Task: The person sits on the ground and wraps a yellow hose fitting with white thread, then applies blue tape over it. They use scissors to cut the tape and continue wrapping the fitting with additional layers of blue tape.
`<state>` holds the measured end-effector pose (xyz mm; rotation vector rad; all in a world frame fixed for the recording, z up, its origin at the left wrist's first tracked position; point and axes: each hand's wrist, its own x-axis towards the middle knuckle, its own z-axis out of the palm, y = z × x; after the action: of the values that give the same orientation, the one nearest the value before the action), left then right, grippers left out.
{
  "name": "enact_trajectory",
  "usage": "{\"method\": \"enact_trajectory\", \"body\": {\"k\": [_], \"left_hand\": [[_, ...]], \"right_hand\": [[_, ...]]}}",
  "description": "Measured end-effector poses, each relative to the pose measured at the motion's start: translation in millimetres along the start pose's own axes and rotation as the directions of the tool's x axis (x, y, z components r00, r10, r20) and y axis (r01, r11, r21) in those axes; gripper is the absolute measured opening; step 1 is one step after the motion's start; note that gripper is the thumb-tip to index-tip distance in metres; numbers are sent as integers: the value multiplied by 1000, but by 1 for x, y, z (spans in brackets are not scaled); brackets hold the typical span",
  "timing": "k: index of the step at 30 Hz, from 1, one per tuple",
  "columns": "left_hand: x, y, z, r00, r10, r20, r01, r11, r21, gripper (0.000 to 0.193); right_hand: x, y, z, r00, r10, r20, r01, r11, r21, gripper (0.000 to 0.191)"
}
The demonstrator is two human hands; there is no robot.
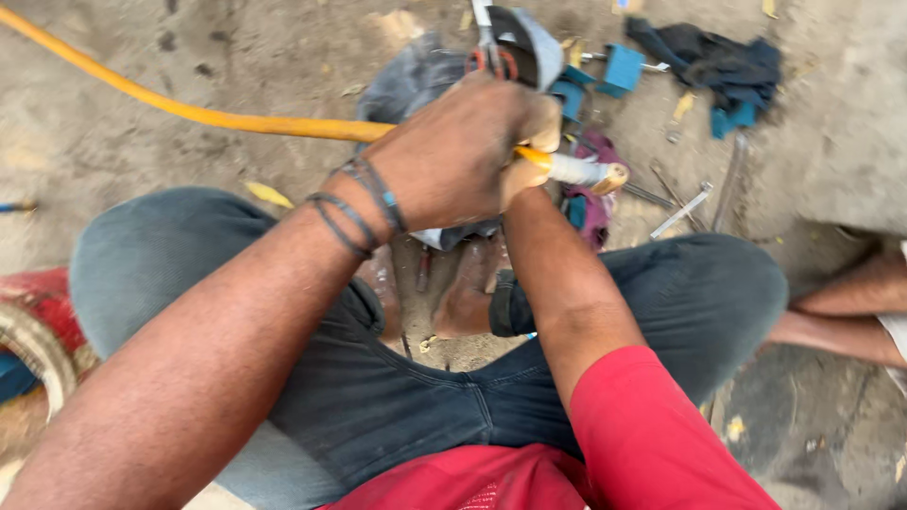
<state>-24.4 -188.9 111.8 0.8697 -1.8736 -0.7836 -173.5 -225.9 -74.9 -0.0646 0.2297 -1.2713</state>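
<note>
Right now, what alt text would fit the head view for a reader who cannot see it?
Both hands grip an orange hose near its white-wrapped end, the left hand over the right hand. The person sits on dirt ground in jeans; metal tools and a dark cloth lie beyond.

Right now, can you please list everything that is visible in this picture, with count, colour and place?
hose: one, orange with a white wrapped end, from top left to centre, held in both hands
pliers: one, red handles, top centre on the ground
cloth: one, dark, top right
metal rods: a few, grey, right of centre on the ground
another person's legs: bare, right edge
jeans: dark grey, on the person's bent legs
left hand: grip closed on the hose
right hand: grip closed on the hose
</note>
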Motion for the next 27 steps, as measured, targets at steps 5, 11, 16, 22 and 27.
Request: {"method": "enact_trajectory", "body": {"k": [5,11,16,22,27], "left_hand": [[8,-36,2,974,-198,107,186,975,119,21],[32,-41,8,974,-214,-70,225,940,257,20],[48,-23,16,858,-508,80,488,853,188,15],[30,-6,22,898,-439,39,432,895,112,20],[27,-5,18,930,-367,37,365,930,50,22]], "right_hand": [[12,14,-3,994,-109,-9,101,875,474,22],[66,-155,112,996,-89,-5,13,193,-981,26],[-17,-178,196,973,4,233,226,229,-947,28],[-57,-119,190,963,4,271,258,280,-924,28],[-57,-106,182,905,73,420,415,71,-907,23]]}}
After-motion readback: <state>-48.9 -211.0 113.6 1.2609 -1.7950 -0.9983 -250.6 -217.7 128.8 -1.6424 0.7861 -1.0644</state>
